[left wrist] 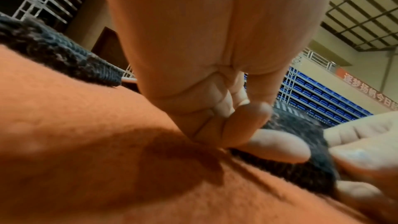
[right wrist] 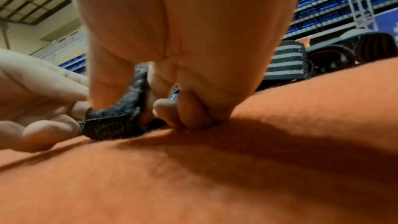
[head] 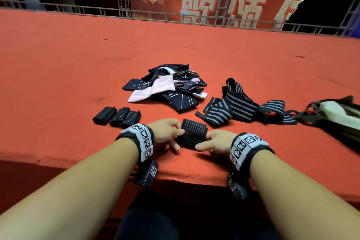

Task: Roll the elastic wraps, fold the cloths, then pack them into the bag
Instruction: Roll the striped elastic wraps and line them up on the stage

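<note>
A black elastic wrap (head: 192,135), partly rolled, lies near the front edge of the red felt table (head: 78,68). My left hand (head: 178,132) pinches its left end and my right hand (head: 204,143) pinches its right end. In the right wrist view the thumb and curled fingers of my right hand (right wrist: 150,106) grip the wrap (right wrist: 116,122). In the left wrist view my left hand (left wrist: 247,134) curls against the wrap (left wrist: 301,159). Three rolled wraps (head: 116,117) lie to the left. A pile of dark and pink cloths (head: 167,85) sits behind. Loose striped wraps (head: 239,103) lie to the right.
A dark bag (head: 335,117) with a pale lining lies open at the table's right edge. Beyond the table's far edge runs a metal railing (head: 136,13) with a red banner (head: 214,0) behind it. The table's front edge passes under my wrists.
</note>
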A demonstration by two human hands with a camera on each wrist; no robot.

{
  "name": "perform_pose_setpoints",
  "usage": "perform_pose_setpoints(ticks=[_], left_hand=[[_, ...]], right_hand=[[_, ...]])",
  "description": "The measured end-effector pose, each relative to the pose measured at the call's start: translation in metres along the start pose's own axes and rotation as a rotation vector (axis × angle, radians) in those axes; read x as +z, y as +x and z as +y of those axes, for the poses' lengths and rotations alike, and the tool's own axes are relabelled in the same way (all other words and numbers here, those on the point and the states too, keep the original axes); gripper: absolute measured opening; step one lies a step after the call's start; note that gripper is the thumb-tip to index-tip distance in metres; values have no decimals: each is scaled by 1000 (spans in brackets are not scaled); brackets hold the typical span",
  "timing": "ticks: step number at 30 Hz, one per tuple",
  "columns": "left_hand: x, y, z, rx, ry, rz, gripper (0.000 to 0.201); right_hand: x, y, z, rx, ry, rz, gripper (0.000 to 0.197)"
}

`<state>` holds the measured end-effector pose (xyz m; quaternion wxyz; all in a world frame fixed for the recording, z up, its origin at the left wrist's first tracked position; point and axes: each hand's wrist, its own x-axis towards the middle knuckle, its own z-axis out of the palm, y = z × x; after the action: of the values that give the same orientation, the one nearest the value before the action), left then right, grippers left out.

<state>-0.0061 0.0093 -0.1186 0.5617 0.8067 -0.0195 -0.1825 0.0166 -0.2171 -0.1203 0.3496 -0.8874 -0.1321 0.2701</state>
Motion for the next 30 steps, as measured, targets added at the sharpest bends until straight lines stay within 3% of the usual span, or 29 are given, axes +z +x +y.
perform_pose_setpoints(ticks=[4, 8, 14, 21, 30], left_hand=[[6, 12, -2, -55, 2, 92, 14], [5, 22, -6, -140, 10, 48, 15], [4, 26, 3, -256, -6, 25, 18], [9, 38, 14, -291, 291, 73, 27], [15, 43, 24, -247, 421, 130, 23]], right_hand=[[2, 9, -6, 54, 45, 115, 21], [-3, 16, -10, 153, -52, 135, 37], [2, 27, -17, 276, -87, 255, 32], [1, 26, -23, 319, -96, 264, 30], [-1, 24, -23, 336, -54, 275, 28]])
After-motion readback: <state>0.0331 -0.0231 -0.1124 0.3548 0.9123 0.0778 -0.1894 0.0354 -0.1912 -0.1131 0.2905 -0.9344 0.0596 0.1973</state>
